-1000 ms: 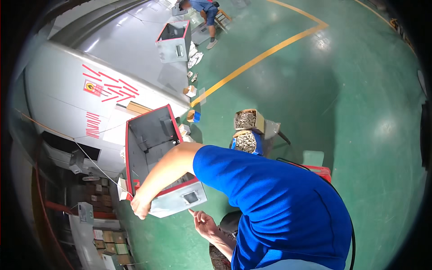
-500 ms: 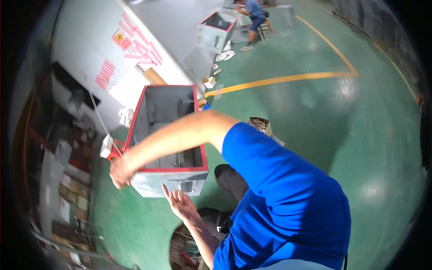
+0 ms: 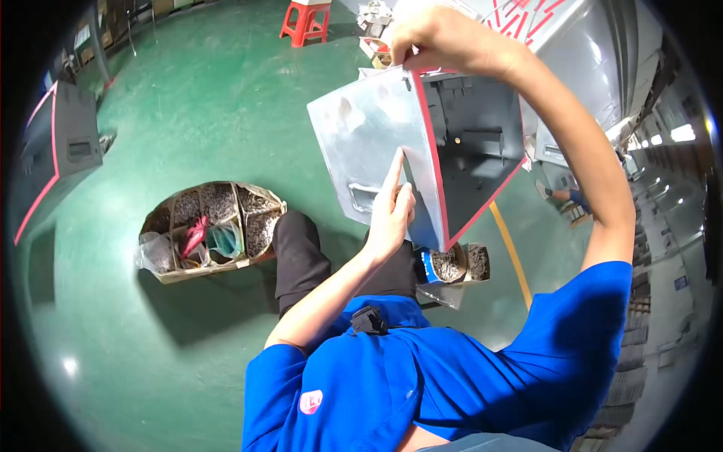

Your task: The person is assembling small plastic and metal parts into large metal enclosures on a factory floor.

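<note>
Grey metal box (image 3: 376, 124) tilted at the far ends of my hands

The box has smooth, pale sheet-metal walls and a red edge (image 3: 432, 143) framing its open mouth, which faces right. Cloudy smudges mark the panel turned towards me, and low on it is a roughly rectangular opening (image 3: 363, 197). The darker interior shows a bracket-like block on the wall and a small bright spot.

It sits ahead of me, beyond my knees; what it rests on is hidden. My right hand (image 3: 425, 38) arches over the top, fingers closed on the far upper corner by the red edge. My left hand (image 3: 392, 220) is on the near side, half open: the index finger is straight, its tip seemingly against the panel, the other fingers loosely bent.

To the left, a rounded bin (image 3: 160, 277) with compartments holds heaps of small greyish pieces (image 3: 215, 203), a crumpled red bag (image 3: 194, 235) and filmy plastic. Near the box on the right, two small cartons (image 3: 427, 265) hold similar pieces. Farther left stands another grey box (image 3: 79, 124) with red edging, on the glossy green floor (image 3: 218, 132).
</note>
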### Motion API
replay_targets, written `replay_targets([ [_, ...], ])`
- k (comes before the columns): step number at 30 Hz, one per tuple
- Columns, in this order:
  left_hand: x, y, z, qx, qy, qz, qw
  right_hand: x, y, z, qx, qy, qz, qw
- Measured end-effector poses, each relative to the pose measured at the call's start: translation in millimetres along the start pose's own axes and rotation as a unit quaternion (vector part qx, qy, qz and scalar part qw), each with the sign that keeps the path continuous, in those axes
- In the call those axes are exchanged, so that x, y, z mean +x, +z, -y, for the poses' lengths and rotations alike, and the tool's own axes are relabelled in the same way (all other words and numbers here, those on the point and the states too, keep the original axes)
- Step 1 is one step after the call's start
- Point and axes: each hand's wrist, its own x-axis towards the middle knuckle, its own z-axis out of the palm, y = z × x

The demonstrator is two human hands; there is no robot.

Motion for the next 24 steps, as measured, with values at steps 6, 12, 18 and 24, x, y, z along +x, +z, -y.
replay_targets([
  [6,14,-22,-5,0.019,-0.011,-0.007,1.000,41,43,4,-0.198,-0.045,0.112,0.973],
  [12,25,-40,-4,0.005,0.016,-0.017,1.000,68,50,0,-0.266,-0.133,-0.013,0.955],
  [18,30,-30,1,0.039,-0.004,-0.034,0.999,77,71,-19,-0.248,-0.139,0.049,0.958],
  [24,28,-50,-6,0.076,0.022,-0.082,0.993,174,148,-38,-0.417,-0.126,0.034,0.899],
])
